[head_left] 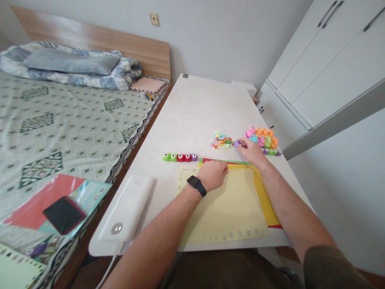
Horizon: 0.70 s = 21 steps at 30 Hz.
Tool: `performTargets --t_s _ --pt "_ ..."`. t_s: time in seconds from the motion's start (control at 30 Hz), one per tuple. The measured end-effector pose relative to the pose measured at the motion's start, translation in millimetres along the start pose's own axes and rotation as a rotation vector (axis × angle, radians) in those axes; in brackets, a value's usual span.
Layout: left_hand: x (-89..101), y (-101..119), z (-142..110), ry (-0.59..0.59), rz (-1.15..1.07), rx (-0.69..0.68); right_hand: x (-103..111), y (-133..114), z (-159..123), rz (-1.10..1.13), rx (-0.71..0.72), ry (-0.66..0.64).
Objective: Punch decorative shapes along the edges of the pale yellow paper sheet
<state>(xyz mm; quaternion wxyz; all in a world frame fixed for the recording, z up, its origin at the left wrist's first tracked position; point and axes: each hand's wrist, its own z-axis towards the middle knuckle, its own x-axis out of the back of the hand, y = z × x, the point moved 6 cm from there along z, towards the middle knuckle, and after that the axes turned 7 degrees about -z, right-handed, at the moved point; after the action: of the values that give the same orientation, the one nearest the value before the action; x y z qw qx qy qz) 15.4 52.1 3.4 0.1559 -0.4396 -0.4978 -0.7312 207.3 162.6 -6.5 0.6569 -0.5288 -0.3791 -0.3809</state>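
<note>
My right hand pinches a small purple craft punch beside a heap of colourful paper cut-outs. A sheet of pale yellow paper lies in front of me, with small shapes punched along its borders. My left hand, wearing a black watch on its wrist, rests on the upper part of this sheet. Its fingers are curled under, so anything inside them is hidden. Beyond the sheet, to the left, stands a row of green, red and purple punches.
Coloured sheets lie under the pale one. More punches are grouped at the table's right edge. A white device with a cable sits at the left of the white table. Leftward, a bed holds a phone.
</note>
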Motion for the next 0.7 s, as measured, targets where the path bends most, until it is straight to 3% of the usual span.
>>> performTargets --t_s 0.2,0.4,0.53,0.7 --pt "0.8 1 0 -0.012 -0.002 0.007 -9 -16 -5 -0.159 0.168 -0.029" --pt "1.3 1 0 -0.014 0.001 0.015 -6 -14 -6 -0.143 0.188 0.024" --pt "0.0 0 0 -0.016 -0.004 0.009 3 0 -4 0.265 0.011 0.068" --pt "0.4 0 0 -0.014 0.004 0.000 -8 -4 -17 1.045 -0.203 -0.231"
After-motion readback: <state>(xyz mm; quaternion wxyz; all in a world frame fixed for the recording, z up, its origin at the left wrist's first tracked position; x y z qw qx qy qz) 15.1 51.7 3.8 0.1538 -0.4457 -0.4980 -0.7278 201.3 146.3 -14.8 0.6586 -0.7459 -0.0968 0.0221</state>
